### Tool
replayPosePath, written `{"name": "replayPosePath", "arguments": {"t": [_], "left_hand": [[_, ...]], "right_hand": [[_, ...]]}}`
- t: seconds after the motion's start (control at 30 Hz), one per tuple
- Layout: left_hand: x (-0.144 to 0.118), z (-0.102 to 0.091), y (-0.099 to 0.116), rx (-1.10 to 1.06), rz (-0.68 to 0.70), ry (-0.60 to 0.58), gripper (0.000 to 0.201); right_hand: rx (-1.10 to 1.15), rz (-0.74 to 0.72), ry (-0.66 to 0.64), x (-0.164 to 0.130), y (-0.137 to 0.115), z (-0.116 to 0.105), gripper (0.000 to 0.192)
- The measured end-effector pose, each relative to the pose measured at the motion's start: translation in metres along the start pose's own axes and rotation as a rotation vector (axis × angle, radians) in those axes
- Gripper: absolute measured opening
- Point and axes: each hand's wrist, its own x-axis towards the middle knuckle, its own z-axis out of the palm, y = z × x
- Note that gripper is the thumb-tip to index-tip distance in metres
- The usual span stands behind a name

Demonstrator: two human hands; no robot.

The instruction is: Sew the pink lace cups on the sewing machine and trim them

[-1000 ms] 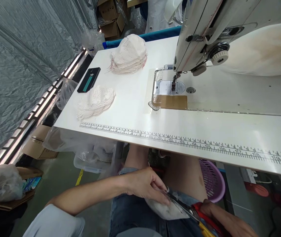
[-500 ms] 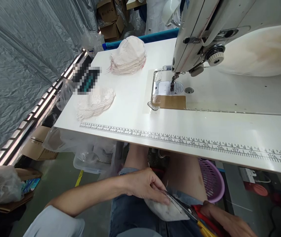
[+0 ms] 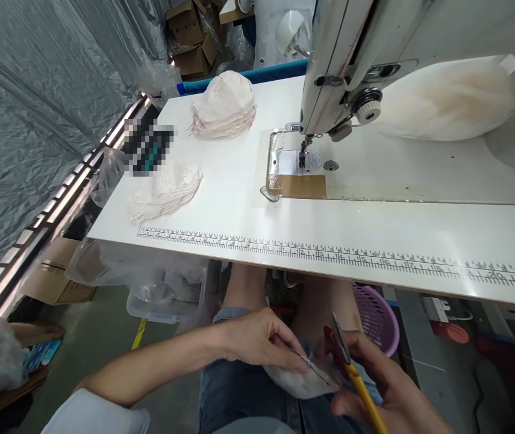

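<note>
Cloth [image 3: 296,384], white, lay over the person's lap, pinched between the thumb and fingers of the left hand [image 3: 266,342]. Just beside it, the right hand [image 3: 390,386] grasped scissors [image 3: 360,387] with red and yellow handles, their tip pointing away from the body. Beyond the knees stood a white table [image 3: 230,193], ruler marks along its near edge. On it were a lacy pile [image 3: 167,191], a sewing machine [image 3: 336,78] and, farther back, a stack of pale fabric [image 3: 224,105].

The scissors [image 3: 353,372] are red and yellow (the cloth [image 3: 299,383], off-white).
</note>
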Motion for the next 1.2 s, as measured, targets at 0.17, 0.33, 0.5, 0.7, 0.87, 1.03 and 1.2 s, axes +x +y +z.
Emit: {"name": "replayPosePath", "arguments": {"t": [0.17,0.33,0.5,0.7,0.87,1.03,1.2], "left_hand": [[-0.003,0.001,0.000,-0.051,0.029,-0.004,0.045],[-0.005,0.001,-0.001,-0.065,-0.018,-0.005,0.051],[-0.005,0.002,-0.003,-0.008,-0.033,0.021,0.051],[-0.005,0.004,-0.004,0.015,-0.053,0.058,0.064],[-0.005,0.004,-0.003,-0.023,-0.041,0.060,0.061],[-0.007,0.001,0.000,-0.056,-0.033,0.071,0.053],[-0.009,0.000,0.000,-0.094,-0.038,0.047,0.050]], "right_hand": [[0.174,-0.007,-0.050,0.009,-0.010,0.013,0.024],[0.235,0.044,-0.052,0.009,-0.004,0.016,0.027],[0.218,0.050,-0.049,0.009,-0.001,0.016,0.027],[0.157,0.069,-0.033,0.009,-0.004,0.016,0.029],[0.129,0.048,-0.023,0.009,-0.004,0.016,0.026],[0.006,-0.017,-0.007,0.006,0.003,-0.001,0.021],[-0.293,-0.029,0.152,-0.013,0.035,-0.024,0.045]]}}
